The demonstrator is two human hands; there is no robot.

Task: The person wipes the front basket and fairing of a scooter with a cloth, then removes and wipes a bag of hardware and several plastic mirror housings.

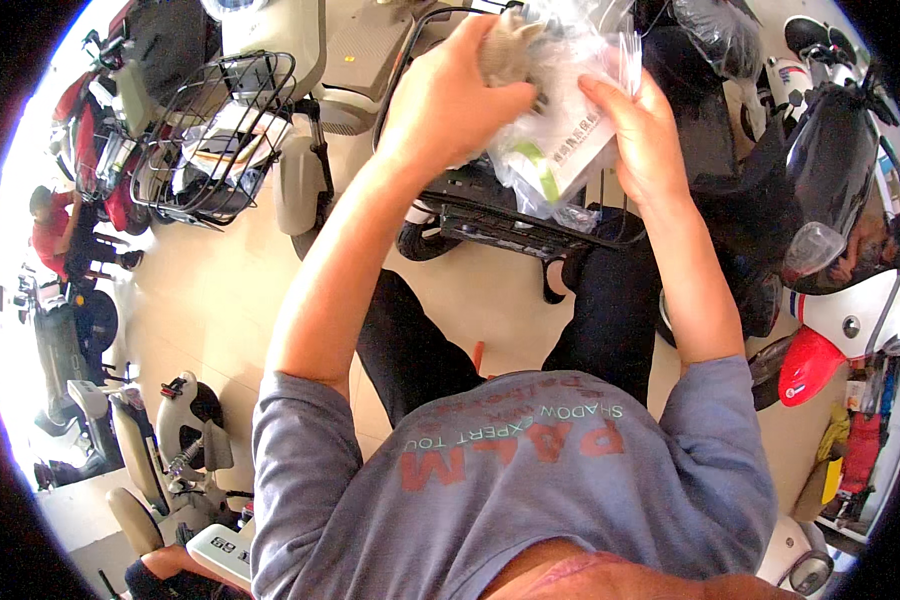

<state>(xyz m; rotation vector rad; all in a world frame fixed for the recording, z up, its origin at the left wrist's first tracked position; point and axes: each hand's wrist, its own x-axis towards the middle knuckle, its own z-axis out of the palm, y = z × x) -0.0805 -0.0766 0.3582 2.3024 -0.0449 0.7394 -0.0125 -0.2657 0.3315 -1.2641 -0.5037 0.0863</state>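
My left hand (455,95), upper middle, is wrapped round a lumpy beige-grey thing (511,52) with a few pointed tips, whose kind I cannot make out. Close by on its right, my right hand (648,130) pinches a clear plastic bag (570,95) between thumb and fingers. White paper with dark print and a bright green piece (538,168) show through the plastic. The lumpy thing lies against the bag's left side; whether it is inside cannot be told. Below both hands is a black wire basket (530,232).
Scooters stand all around, including a black one (820,190) at right. Another black wire basket (220,140) holding papers is at left. A person in red (52,235) is at the far left. Another person's arm (170,562) shows at lower left beside a pale scooter (135,450).
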